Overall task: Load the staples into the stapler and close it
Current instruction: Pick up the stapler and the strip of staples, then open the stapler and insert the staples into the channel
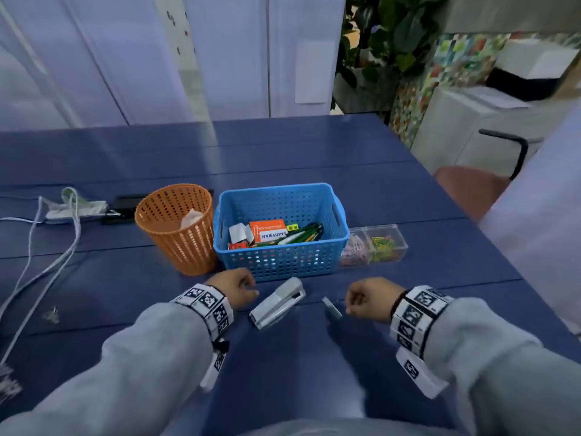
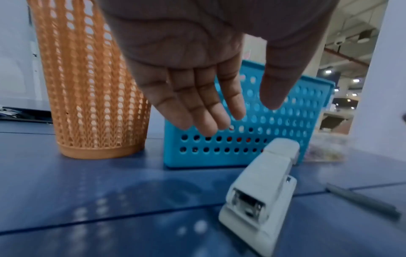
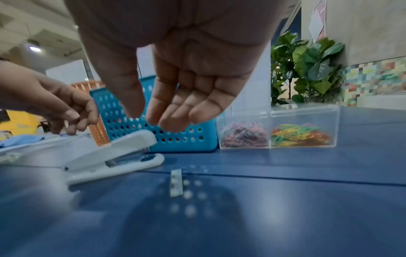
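A pale grey stapler (image 1: 278, 303) (image 2: 261, 191) (image 3: 114, 154) lies closed on the blue table (image 1: 283, 357), between my two hands. A short strip of staples (image 1: 332, 307) (image 3: 176, 182) (image 2: 362, 200) lies flat to its right. My left hand (image 1: 242, 289) (image 2: 208, 111) hovers just left of the stapler with relaxed fingers, holding nothing. My right hand (image 1: 356, 302) (image 3: 158, 113) hangs just right of the staple strip and above it, fingers loosely curled and empty.
Behind the stapler stands a blue perforated basket (image 1: 314, 265) with stationery and an orange box. An orange mesh cup (image 1: 188, 250) is to its left, a clear two-part box (image 1: 374, 247) of paper clips and rubber bands to its right. White cables (image 1: 56, 247) trail at the left.
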Demonstrator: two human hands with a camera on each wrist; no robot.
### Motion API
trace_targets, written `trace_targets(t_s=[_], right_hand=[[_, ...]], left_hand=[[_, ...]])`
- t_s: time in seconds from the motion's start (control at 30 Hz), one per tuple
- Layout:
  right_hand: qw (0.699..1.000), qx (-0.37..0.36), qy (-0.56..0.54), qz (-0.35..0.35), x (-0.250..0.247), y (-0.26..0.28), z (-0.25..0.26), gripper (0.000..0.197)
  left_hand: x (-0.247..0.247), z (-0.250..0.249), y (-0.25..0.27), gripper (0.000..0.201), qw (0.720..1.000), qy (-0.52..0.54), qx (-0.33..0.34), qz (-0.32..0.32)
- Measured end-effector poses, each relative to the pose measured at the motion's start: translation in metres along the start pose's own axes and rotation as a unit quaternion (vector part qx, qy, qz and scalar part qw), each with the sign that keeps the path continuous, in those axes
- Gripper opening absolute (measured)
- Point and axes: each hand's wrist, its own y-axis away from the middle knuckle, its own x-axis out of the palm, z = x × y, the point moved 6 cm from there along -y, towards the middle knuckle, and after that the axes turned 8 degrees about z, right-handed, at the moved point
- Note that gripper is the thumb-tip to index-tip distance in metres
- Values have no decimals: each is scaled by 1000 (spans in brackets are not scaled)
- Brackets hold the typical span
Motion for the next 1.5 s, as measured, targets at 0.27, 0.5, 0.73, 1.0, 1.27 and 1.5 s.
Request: trace_targets(t_s=[0.27,0.5,0.73,1.0,1.27,1.5], right_hand=[[1000,14,17,-1,11,-48,16,28],[998,-31,58,-9,10,-79,40,56],[994,-31,98,20,23,-99,46,54],[992,-15,128,8,27,-103,34,56],[994,-26,102,-5,33,-86,19,48],[995,-27,100,-12,35,-83,19,45]], left_hand=[[35,-11,-22,55,993,-92,-18,70],[43,-25,-36,46,994,-84,15,65],[53,-31,-44,35,993,-76,43,74],[38,-42,-38,30,994,-8,95,52],[16,-19,-9,20,982,158,105,-12],[0,28,11,22,977,180,71,-94]])
